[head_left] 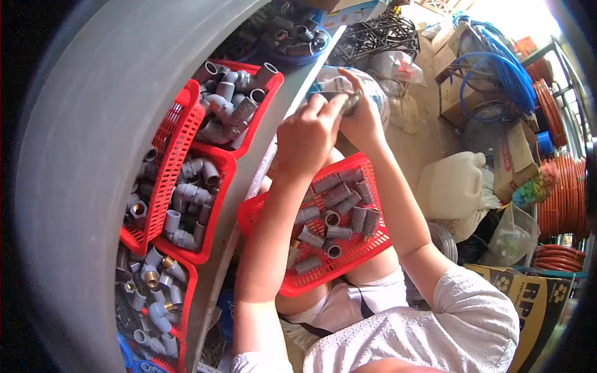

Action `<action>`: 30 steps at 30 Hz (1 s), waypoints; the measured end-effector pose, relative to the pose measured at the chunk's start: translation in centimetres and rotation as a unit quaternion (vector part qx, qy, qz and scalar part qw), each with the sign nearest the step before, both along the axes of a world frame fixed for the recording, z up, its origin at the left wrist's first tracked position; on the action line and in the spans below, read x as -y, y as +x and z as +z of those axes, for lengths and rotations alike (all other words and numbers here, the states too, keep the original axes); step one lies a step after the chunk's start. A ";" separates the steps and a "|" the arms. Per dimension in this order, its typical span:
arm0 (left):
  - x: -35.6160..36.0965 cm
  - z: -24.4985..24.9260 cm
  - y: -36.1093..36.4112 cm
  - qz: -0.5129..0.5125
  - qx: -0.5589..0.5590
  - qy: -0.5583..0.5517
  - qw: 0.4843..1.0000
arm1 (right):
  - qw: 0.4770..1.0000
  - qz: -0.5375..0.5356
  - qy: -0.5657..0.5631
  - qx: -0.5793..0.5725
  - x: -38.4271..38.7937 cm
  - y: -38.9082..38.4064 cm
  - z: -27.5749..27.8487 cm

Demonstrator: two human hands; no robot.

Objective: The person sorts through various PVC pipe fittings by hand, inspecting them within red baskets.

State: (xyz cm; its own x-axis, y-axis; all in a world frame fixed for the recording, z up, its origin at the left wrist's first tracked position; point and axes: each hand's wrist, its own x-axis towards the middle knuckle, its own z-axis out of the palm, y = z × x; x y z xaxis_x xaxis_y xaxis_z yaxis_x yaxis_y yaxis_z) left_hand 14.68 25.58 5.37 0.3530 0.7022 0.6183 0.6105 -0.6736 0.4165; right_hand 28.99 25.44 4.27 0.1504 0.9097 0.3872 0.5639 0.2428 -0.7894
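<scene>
My left hand (306, 135) is closed, its fingertips at a small grey pipe fitting (351, 103), mostly covered by the fingers. On the other side, my right hand (363, 122) grips the same piece, with one finger pointing up and away. Below both hands, a red slotted basket (320, 277) rests on my lap, tilted. Inside lie several grey pipe couplings (337, 194), some on their sides and some with the open end up.
Left of me, a ledge (254, 163) carries red baskets (225, 154) of grey elbows and brass-threaded fittings. A blue tub (305, 57) of fittings stands at its far end. To the right are a white jerrycan (449, 186), blue hose (497, 68), orange coils (563, 196) and cardboard boxes (517, 155).
</scene>
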 end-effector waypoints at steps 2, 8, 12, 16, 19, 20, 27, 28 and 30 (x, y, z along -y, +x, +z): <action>-0.6 -0.2 -0.4 0.044 0.026 0.012 0.999 | 1.000 0.001 0.021 -0.011 -0.2 -0.1 -0.3; -0.7 -0.2 -0.9 0.059 0.074 -0.005 0.996 | 1.000 0.011 0.027 -0.005 -0.3 -0.4 0.1; 0.4 0.2 -0.3 0.025 0.016 0.010 1.000 | 0.999 0.006 0.039 0.017 -0.1 -0.8 0.2; -2.9 -0.9 -2.6 0.110 0.099 -0.013 0.989 | 0.998 0.065 -0.018 -0.002 0.2 -0.4 0.8; -4.3 -0.8 -4.0 0.117 0.237 -0.036 0.964 | 0.979 0.189 -0.068 -0.025 0.9 -0.9 1.9; -4.1 -0.4 -4.1 0.122 0.260 -0.042 0.957 | 0.966 0.242 -0.071 -0.050 1.3 -1.2 2.1; -0.6 4.1 -5.1 0.105 0.285 -0.034 0.952 | 0.802 0.570 -0.175 0.021 3.5 -4.1 6.4; 0.1 4.5 -5.9 0.109 0.288 -0.070 0.949 | 0.783 0.583 -0.216 0.039 4.0 -4.4 7.8; 1.9 3.9 -7.4 0.112 0.334 -0.056 0.934 | 0.740 0.627 -0.233 0.067 4.5 -5.3 7.6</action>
